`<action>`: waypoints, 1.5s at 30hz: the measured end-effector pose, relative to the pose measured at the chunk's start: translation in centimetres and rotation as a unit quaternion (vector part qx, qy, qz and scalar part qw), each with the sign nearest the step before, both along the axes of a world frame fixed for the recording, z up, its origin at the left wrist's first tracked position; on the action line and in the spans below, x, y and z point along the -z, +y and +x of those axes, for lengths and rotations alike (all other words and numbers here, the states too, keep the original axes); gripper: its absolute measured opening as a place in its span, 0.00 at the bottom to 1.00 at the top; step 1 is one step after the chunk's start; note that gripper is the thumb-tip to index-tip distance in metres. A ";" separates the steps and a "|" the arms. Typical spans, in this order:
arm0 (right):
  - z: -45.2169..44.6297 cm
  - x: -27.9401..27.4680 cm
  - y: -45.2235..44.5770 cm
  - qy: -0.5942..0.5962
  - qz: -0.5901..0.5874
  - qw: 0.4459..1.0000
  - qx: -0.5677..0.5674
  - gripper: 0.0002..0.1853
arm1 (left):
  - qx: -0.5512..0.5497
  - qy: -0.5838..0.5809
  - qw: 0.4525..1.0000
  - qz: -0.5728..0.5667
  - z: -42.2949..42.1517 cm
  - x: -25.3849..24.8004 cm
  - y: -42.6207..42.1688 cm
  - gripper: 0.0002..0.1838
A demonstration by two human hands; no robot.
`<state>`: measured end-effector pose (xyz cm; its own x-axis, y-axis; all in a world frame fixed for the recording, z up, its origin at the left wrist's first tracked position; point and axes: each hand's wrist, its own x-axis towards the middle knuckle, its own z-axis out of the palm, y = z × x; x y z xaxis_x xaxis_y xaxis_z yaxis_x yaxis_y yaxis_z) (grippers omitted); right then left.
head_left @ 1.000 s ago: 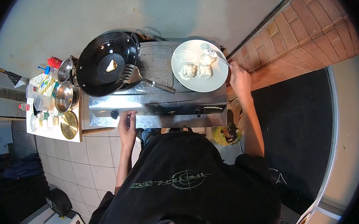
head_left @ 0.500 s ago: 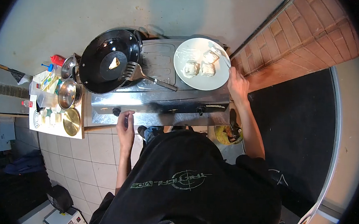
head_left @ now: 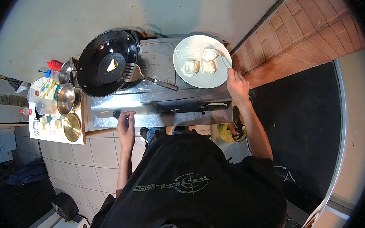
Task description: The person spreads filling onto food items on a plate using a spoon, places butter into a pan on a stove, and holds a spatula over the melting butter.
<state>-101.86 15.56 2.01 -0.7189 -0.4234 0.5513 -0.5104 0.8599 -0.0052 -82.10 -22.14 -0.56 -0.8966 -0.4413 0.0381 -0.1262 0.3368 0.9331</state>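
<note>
- Grasps thin utensil (head_left: 224, 62) in fingers of right hand (head_left: 237, 86), right of upper centre of the frame, near right rim of white plate (head_left: 209, 82).
- Points utensil's far end up-left, at uppermost of three white-coated pieces (head_left: 208, 67); cannot tell if touching or just above.
- Note the three on the plate: two side by side, one above the right-hand one; white smears at plate's upper left.
- Holds left hand (head_left: 126, 129) left of centre, just beside stove knob (head_left: 116, 114); fingers released, loosely curled; cannot tell if touching knob.
- See plate on right part of metal stove (head_left: 162, 107), upper centre.
- See dark wok (head_left: 93, 71) at stove's left end, small pale piece (head_left: 112, 65) inside.
- See slotted spatula (head_left: 137, 74) between wok and plate, head over wok's right rim, handle toward lower right.
- At left, on worktop (head_left: 55, 137): see metal bowl (head_left: 68, 99), gold-coloured lid (head_left: 71, 127), red bottle (head_left: 54, 65) near the upper end.
- Wears black shirt (head_left: 201, 211), bottom centre.
</note>
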 end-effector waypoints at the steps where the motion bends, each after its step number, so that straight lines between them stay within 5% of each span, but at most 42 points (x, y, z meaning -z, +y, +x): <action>1: 0.0 -0.2 0.0 0.000 0.000 1.000 -0.001 0.06 | -0.001 0.000 1.000 0.000 0.0 -0.2 0.0 0.08; 4: -0.2 -1.0 -0.1 -0.083 -0.069 0.989 0.101 0.03 | -0.006 -0.024 1.000 -0.009 0.2 -0.7 0.2 0.08; 6: -1.8 -1.7 -0.5 -0.096 -0.281 0.950 0.098 0.04 | -0.007 -0.009 1.000 0.001 0.1 -0.5 0.3 0.08; 11: -7.5 0.9 0.0 -0.062 -0.386 0.913 0.113 0.06 | 0.009 -0.035 0.999 -0.009 0.2 -0.9 0.2 0.09; 13: -8.5 0.6 -0.3 -0.307 -0.494 0.797 0.164 0.07 | 0.010 -0.032 0.999 -0.005 0.3 -1.0 0.3 0.09; 21: -9.6 0.1 1.1 -0.305 -0.416 0.838 0.177 0.08 | -0.011 -0.018 0.999 -0.026 1.0 -0.5 0.2 0.09; 28: -8.9 -3.1 3.2 -0.356 -0.569 0.730 0.131 0.08 | -0.014 -0.037 0.999 -0.029 1.1 -1.1 0.2 0.09; 32: -9.9 -4.0 1.1 -0.369 -0.549 0.741 0.117 0.07 | -0.009 -0.007 0.999 -0.031 0.7 -1.0 0.2 0.08; 34: -12.0 -3.8 0.1 -0.378 -0.440 0.803 0.140 0.09 | 0.000 -0.003 0.999 -0.035 0.7 -1.1 0.3 0.08; 37: -13.9 -5.8 -1.2 -0.375 -0.401 0.824 0.138 0.09 | 0.009 -0.010 0.999 -0.036 0.4 -1.4 0.6 0.08; 39: -17.4 -5.4 -1.4 -0.414 -0.266 0.854 0.170 0.12 | 0.002 -0.040 0.999 -0.025 0.5 -1.3 0.6 0.08; 45: -20.2 -7.3 -3.6 -0.479 -0.231 0.832 0.156 0.08 | 0.003 -0.019 0.999 -0.034 1.4 -1.2 0.6 0.09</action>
<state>-122.02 11.96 9.35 -0.9574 -0.0354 -0.2866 0.1664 0.7436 -0.6476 -80.69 -21.53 0.60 -0.9008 -0.4330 0.0341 -0.1586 0.4009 0.9023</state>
